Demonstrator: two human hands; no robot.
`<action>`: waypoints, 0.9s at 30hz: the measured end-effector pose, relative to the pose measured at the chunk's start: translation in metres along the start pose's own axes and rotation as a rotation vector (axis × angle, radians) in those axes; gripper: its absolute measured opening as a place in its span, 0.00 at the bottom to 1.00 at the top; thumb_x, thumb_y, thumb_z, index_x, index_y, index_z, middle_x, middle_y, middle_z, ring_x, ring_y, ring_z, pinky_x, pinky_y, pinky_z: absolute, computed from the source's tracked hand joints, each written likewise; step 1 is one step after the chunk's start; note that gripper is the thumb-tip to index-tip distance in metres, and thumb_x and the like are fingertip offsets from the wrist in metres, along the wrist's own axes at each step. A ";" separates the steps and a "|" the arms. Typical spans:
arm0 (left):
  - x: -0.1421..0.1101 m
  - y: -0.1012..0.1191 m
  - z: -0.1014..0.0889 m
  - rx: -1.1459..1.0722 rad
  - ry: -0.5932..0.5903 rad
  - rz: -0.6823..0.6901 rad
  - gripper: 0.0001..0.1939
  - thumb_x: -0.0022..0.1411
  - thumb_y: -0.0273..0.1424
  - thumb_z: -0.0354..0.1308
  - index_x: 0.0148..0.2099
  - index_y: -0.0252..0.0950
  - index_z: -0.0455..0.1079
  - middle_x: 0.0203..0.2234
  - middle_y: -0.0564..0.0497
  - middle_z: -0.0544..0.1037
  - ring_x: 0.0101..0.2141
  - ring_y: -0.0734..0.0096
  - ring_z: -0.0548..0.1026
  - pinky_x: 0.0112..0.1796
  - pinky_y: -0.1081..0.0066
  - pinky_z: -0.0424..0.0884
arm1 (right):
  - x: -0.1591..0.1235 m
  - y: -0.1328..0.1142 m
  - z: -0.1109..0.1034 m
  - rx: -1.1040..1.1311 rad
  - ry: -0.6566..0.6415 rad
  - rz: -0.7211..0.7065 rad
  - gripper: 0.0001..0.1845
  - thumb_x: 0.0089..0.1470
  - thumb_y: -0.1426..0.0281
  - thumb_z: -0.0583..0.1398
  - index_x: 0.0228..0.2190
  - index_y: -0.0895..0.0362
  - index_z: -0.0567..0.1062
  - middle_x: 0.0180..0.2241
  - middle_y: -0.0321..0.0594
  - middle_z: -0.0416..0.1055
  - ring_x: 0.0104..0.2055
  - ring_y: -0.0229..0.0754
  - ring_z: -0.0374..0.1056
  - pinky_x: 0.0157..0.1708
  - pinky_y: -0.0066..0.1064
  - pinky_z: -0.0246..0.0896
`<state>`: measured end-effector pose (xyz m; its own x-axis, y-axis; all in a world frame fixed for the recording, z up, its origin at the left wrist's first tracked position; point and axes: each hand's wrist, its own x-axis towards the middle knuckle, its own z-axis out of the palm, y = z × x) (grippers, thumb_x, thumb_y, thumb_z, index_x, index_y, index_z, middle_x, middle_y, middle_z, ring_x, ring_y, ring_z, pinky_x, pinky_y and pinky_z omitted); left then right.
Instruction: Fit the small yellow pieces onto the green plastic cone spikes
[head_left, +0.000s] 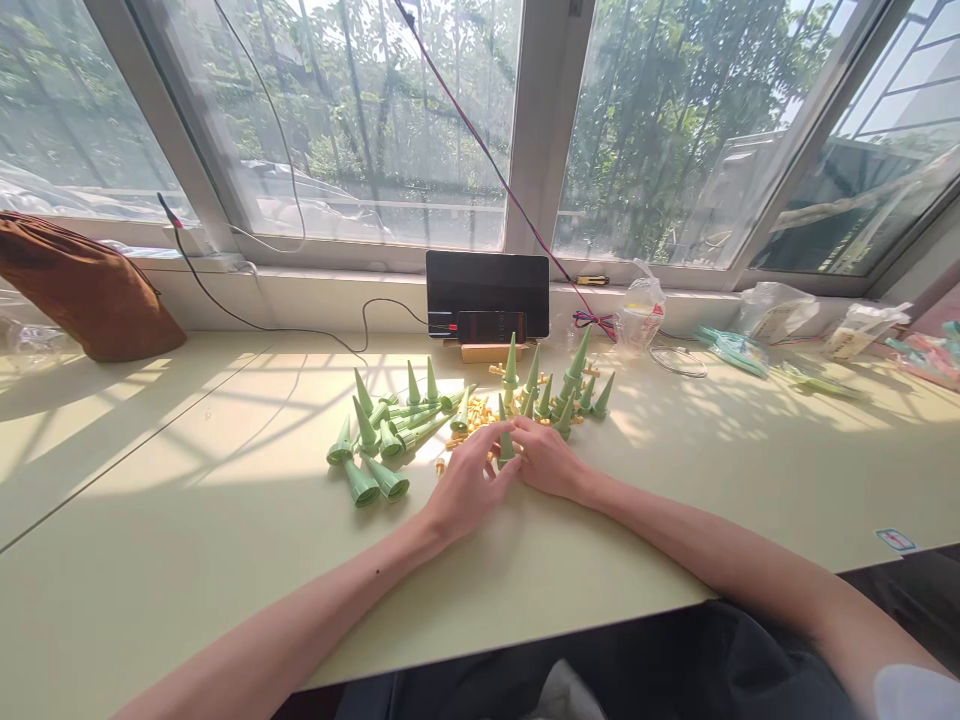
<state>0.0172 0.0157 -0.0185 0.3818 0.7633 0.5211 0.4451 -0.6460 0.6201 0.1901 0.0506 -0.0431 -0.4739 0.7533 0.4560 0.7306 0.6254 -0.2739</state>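
Both my hands meet at the middle of the pale green table [225, 560]. My left hand [469, 480] and my right hand [547, 458] are closed together round one green plastic cone [505, 442] that stands upright between the fingertips. Just beyond them lies a scatter of small yellow pieces [475, 412]. To the left, several green cones lie on their sides in a pile [382, 440]. Behind my hands several more cones stand upright [559, 390].
A dark tablet [487, 285] leans on the sill with a phone [491, 327] on a wooden stand before it. A brown bag [82, 290] sits far left. Clear plastic bags [641, 310] and packets lie along the right sill. Cables run across the window.
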 end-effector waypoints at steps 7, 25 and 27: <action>0.000 0.002 0.000 -0.004 -0.018 -0.021 0.19 0.62 0.26 0.56 0.55 0.41 0.65 0.41 0.49 0.75 0.34 0.70 0.75 0.31 0.71 0.75 | 0.000 0.000 -0.001 0.009 -0.016 0.004 0.11 0.42 0.84 0.53 0.27 0.58 0.66 0.34 0.39 0.66 0.30 0.36 0.61 0.26 0.25 0.50; 0.001 0.001 0.000 -0.005 0.019 -0.018 0.17 0.62 0.28 0.56 0.53 0.40 0.64 0.40 0.49 0.75 0.32 0.73 0.74 0.33 0.70 0.75 | 0.002 -0.003 -0.007 -0.021 -0.085 0.024 0.07 0.48 0.81 0.54 0.28 0.57 0.62 0.32 0.37 0.64 0.28 0.35 0.57 0.26 0.26 0.48; 0.002 0.001 0.000 -0.008 0.027 -0.016 0.17 0.63 0.29 0.56 0.53 0.40 0.64 0.40 0.49 0.75 0.33 0.72 0.74 0.33 0.70 0.75 | 0.001 -0.003 -0.007 -0.019 -0.086 0.023 0.08 0.49 0.81 0.53 0.27 0.57 0.61 0.32 0.37 0.63 0.28 0.34 0.56 0.26 0.26 0.47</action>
<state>0.0186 0.0163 -0.0171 0.3532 0.7733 0.5265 0.4448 -0.6339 0.6327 0.1909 0.0482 -0.0353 -0.4970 0.7824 0.3753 0.7505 0.6046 -0.2666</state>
